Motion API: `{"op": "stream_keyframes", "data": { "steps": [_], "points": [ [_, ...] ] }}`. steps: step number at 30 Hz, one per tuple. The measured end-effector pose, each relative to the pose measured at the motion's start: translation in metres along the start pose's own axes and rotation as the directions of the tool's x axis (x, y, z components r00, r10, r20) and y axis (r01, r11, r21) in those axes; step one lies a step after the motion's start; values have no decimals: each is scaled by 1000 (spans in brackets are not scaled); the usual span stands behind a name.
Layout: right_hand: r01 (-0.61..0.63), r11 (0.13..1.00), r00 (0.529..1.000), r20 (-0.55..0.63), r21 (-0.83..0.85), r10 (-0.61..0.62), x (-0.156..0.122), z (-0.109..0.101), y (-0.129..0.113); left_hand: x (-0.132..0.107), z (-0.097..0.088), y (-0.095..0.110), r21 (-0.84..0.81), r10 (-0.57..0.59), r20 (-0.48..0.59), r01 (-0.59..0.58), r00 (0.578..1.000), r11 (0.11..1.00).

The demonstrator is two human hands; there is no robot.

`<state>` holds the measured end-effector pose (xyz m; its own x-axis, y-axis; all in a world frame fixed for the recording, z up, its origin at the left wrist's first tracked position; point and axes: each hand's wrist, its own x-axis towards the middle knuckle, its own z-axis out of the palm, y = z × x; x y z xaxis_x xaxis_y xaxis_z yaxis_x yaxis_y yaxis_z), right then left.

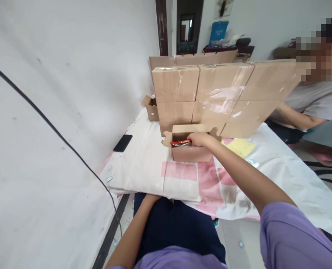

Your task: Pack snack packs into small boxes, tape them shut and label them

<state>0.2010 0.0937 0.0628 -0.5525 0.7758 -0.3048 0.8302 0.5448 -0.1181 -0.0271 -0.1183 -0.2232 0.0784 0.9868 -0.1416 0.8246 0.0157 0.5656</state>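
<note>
My right hand (199, 138) reaches into an open cardboard box (191, 154) with its flaps up. Its fingers are closed at the end of a thin red packet (180, 143), which lies across the inside of the box. The fingertips and the lower contents are partly hidden by the front wall. Down in my lap, my left hand (154, 197) goes under the edge of the cloth-covered table (143, 164), so its fingers are out of sight.
Taped cardboard boxes (211, 84) stand stacked behind the open box. A smaller open carton (152, 111) sits to their left. On the cloth lie a black phone (123, 143) and a yellow sheet (241, 147). A black cable (56, 131) hangs along the wall; another person (317, 101) is at right.
</note>
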Motion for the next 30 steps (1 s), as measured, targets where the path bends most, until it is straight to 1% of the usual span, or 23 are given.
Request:
{"op": "stream_keyframes", "data": {
  "steps": [2,3,4,5,6,7,8,9,10,11,12,13,14,15,16,17,19,20,21,24,26,27,30],
  "points": [
    [17,999,1000,16,47,-18,1,4,-3,-10,-4,8,2,-10,70,10,998,1000],
    [25,997,1000,-11,75,-25,-5,5,-1,-19,-5,15,0,0,111,0,994,1000],
    [37,991,996,-87,125,-26,-16,6,5,-29,-5,23,-6,24,155,-23,988,1000],
    [52,979,976,-220,196,-8,-30,8,13,-41,-6,32,-18,57,203,-54,977,998],
    [79,957,918,-394,281,40,-46,11,24,-53,-8,42,-39,100,258,-93,961,995],
    [131,918,802,-584,376,125,-62,17,35,-65,-10,52,-72,154,308,-139,939,988],
    [184,876,641,-729,447,238,-76,26,48,-74,-14,61,-119,219,331,-189,918,975],
    [244,835,482,-809,494,338,-87,38,59,-79,-21,68,-176,300,303,-256,905,950],
    [305,791,375,-830,531,412,-94,51,69,-79,-30,74,-231,395,198,-349,897,908],
    [365,738,339,-819,568,464,-97,66,77,-72,-41,78,-245,457,17,-440,889,864],
    [422,669,369,-790,612,489,-95,82,82,-60,-53,80,-217,477,-201,-514,855,830],
    [467,596,440,-756,654,485,-90,97,84,-43,-67,82,-162,444,-417,-545,793,822],
    [494,533,520,-725,687,451,-83,111,84,-21,-81,83,-122,361,-591,-522,721,844],
    [509,495,584,-705,704,402,-75,122,82,3,-93,85,-120,284,-683,-487,673,865],
    [518,487,622,-700,703,350,-67,131,79,28,-105,89,-147,253,-697,-480,671,865],
    [526,503,634,-710,686,307,-60,138,76,52,-114,93,-195,252,-663,-487,705,851],
    [523,555,607,-740,647,290,-49,146,71,91,-124,104,-324,249,-573,-495,781,806],
    [508,572,586,-745,644,318,-45,147,70,106,-125,110,-375,231,-554,-487,800,789],
    [490,577,568,-741,654,357,-41,147,71,117,-123,116,-410,194,-563,-475,803,779],
    [451,529,548,-691,719,472,-29,143,77,138,-107,124,-446,55,-640,-429,767,785],
    [439,473,579,-643,764,501,-18,139,85,147,-96,123,-488,-30,-656,-394,754,779],
    [434,436,609,-614,788,502,-12,137,88,152,-93,121,-518,-68,-651,-377,756,768],
    [464,291,704,-548,837,452,2,134,95,169,-95,112,-604,-106,-588,-348,802,717]
  ]
}}
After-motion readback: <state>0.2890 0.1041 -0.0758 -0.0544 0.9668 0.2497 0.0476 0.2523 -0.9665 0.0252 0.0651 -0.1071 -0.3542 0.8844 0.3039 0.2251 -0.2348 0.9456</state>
